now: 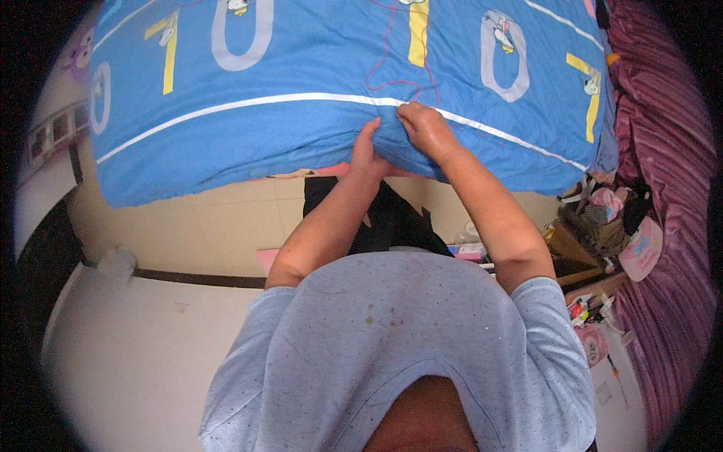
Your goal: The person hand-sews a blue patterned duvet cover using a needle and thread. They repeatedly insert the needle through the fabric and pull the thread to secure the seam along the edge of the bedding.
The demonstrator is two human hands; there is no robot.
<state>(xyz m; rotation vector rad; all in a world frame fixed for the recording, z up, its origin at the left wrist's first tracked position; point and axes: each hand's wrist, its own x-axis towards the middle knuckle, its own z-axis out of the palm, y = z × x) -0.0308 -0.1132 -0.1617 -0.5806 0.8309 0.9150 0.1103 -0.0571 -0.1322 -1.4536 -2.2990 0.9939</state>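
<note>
A blue quilt or bed cover with white stripes, grey and yellow figures and cartoon dogs is spread out before me. My left hand is at its near edge, thumb on top and fingers hidden beneath the gathered cloth. To its right, my right hand has its fingers closed at the white stripe, pinching there; whether it holds a needle is too small to tell. A loose red thread loops over the cloth and runs to just above my right hand. Faint red marks like stitches lie right of that hand.
A purple curtain hangs on the right, beside a cluttered shelf with bags and small items. A white surface with a dark rim is at the lower left. Beige floor tiles show beneath the cover's near edge.
</note>
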